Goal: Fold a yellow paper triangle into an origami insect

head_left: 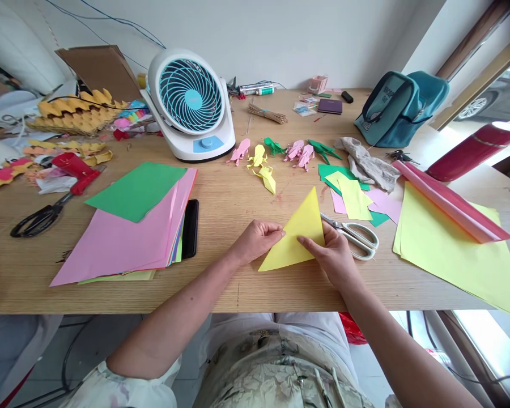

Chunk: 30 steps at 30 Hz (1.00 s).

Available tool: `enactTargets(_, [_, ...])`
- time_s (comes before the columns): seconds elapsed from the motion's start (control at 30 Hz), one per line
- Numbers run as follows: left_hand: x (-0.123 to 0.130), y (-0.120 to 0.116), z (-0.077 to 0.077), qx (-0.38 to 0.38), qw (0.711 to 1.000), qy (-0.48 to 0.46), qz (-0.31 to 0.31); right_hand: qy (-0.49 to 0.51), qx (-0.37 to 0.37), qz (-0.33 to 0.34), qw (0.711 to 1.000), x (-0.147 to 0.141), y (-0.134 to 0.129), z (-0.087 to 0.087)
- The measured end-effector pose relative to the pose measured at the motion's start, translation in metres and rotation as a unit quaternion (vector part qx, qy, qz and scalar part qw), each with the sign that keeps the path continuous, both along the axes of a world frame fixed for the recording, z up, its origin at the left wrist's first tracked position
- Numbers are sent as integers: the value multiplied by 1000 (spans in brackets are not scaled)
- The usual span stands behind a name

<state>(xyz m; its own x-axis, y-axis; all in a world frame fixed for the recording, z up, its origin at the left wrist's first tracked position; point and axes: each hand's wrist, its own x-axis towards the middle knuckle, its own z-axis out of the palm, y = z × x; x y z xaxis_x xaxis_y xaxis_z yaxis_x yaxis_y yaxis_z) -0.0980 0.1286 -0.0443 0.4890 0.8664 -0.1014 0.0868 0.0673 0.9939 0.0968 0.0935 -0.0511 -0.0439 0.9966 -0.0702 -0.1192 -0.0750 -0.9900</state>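
Note:
A sheet of yellow paper (295,229), folded into a triangle, is held between my two hands above the near part of the table. My left hand (259,238) pinches its left edge between thumb and fingers. On the other side my right hand (334,252) grips it, the thumb lying on top and the fingers behind. Scissors with white handles (361,241) lie just right of that hand, their blades partly hidden by it. Beyond the paper stand several small folded paper figures, among them a yellow one (267,179), a pink one (240,152) and a green one (324,151).
Left lie a stack of coloured paper (123,243), a black phone (190,226) and black-handled scissors (38,220). A white fan (187,107) stands behind. Right are paper scraps (352,195), a cloth (369,164), yellow sheets (454,255), a red bottle (471,150) and a teal bag (399,110).

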Motion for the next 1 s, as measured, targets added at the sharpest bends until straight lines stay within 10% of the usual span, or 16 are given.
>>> enactTargets(0.33, [5, 0, 1, -158, 977, -135, 43, -16, 92, 17, 995, 3, 1, 5])
enactTargets(1.0, [-1, -5, 8, -150, 975, -165, -27, -160, 296, 22, 942, 5, -2, -6])
